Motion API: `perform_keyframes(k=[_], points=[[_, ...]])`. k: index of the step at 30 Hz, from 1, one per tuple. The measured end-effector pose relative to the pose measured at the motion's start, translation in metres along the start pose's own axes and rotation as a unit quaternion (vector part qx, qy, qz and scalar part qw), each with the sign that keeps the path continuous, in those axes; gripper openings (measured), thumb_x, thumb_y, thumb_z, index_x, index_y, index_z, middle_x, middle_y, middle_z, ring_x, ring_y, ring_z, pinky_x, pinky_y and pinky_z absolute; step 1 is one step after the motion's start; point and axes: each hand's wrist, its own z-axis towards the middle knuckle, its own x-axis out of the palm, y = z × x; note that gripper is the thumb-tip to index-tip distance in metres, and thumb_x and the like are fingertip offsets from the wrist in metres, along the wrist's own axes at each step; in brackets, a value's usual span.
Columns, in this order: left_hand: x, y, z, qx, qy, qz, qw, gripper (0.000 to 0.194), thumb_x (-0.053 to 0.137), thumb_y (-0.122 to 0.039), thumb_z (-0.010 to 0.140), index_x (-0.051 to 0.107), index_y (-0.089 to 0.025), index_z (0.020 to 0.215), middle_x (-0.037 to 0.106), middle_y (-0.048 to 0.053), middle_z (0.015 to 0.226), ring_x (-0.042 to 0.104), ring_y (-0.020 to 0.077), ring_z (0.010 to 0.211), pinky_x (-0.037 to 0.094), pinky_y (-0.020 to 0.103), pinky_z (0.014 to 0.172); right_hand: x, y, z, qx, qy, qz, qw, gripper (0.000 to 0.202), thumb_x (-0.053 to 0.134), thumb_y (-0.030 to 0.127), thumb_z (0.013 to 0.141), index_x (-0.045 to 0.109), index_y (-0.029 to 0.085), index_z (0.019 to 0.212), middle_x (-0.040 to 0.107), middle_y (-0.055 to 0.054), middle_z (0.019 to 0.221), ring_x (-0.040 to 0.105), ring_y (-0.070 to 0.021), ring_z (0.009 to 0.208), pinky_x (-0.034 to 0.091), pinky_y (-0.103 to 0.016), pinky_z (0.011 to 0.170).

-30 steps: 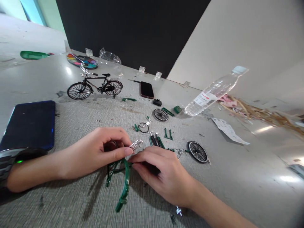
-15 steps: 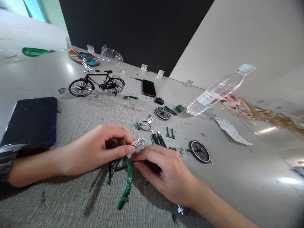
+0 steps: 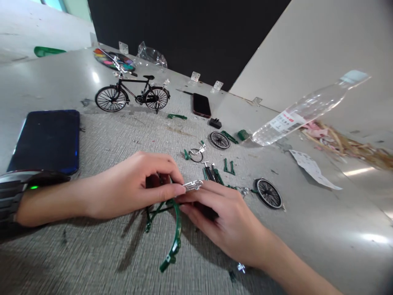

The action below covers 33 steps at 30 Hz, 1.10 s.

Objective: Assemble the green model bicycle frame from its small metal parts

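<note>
Fender [image 3: 178, 229], curved, glossy green

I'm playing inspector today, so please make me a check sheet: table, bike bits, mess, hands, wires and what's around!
Surface: tabletop, grey and textured near the hands.
Bike bits: curved green part below the fingers; silver piece above it; loose wheels lying flat; black bicycle standing farther back.
Mess: bottle, phone, paper, paint palette.
Left hand: pinching the silver piece.
Right hand: fingertips close to the green part; grip hidden.
Wires: nothing seen.
Surroundings: black panel behind, white panel right.
</note>
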Motion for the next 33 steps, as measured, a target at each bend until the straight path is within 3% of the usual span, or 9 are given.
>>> perform_keyframes(k=[33], points=[[0.0006,-0.0008,-0.001,0.008,-0.007,0.029,1.0,0.024,0.059,-0.038,0.098,0.076,-0.022,0.093,0.073,0.002,0.091,0.065,0.016,0.081,0.05,0.024,0.072,-0.0004,0.002,-0.0007,0.026,0.015,-0.028,0.999,0.013,0.059,0.018,0.099,0.071,0.021,0.104,0.073,-0.004,0.093,0.07,-0.0159,0.083,0.058,-0.028,0.076]])
